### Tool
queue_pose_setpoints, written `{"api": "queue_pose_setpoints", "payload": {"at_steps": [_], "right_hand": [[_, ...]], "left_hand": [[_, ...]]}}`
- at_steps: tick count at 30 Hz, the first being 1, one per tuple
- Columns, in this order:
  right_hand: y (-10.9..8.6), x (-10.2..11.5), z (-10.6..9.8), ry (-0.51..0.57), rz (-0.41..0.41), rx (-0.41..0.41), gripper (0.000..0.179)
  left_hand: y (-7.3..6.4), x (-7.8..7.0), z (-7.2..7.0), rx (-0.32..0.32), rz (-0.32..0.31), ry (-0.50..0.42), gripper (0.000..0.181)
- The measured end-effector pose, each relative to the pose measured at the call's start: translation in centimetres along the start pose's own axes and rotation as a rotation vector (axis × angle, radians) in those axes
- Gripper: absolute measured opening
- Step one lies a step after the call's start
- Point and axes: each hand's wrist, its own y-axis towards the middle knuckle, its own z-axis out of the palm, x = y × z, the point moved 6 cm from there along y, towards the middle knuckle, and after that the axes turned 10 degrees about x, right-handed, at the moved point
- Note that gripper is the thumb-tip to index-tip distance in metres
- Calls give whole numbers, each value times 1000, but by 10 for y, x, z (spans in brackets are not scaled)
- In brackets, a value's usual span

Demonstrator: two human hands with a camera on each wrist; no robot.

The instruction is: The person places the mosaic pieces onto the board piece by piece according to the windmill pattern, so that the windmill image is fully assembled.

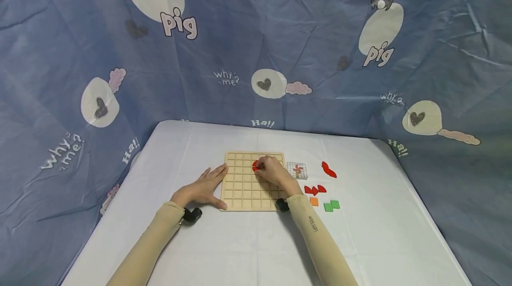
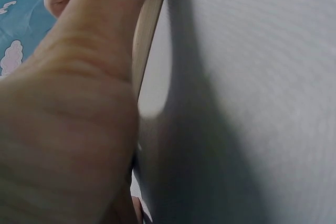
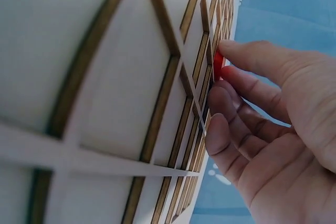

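A square wooden grid board [image 1: 242, 192] lies on the white table. My left hand [image 1: 205, 187] rests at its left edge with fingers spread, the thumb by the near-left corner. In the left wrist view the palm [image 2: 68, 129] lies close beside the board's wooden edge [image 2: 149, 30]. Over the upper right part of the board, my right hand [image 1: 274, 171] pinches a red piece [image 3: 218, 62] between thumb and index finger, against the grid. Red [image 1: 254, 166] shows just left of those fingertips in the head view; the rest is hidden by the hand.
Right of the board lies a pattern card [image 1: 297, 170] with a pinwheel picture. Beyond it are joined red pieces [image 1: 329, 170]. Nearer lie more red pieces [image 1: 314, 190], an orange square [image 1: 314, 201] and two green squares [image 1: 331, 206]. A blue printed cloth [image 1: 240, 46] hangs behind.
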Motion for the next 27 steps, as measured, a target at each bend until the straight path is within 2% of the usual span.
{"api": "queue_pose_setpoints", "payload": {"at_steps": [10, 27], "right_hand": [[1, 1, 1, 23, -3, 16, 15], [1, 2, -1, 38, -30, -9, 15]], "left_hand": [[0, 0, 0, 0, 1, 3, 133], [2, 3, 3, 9, -7, 2, 133]]}}
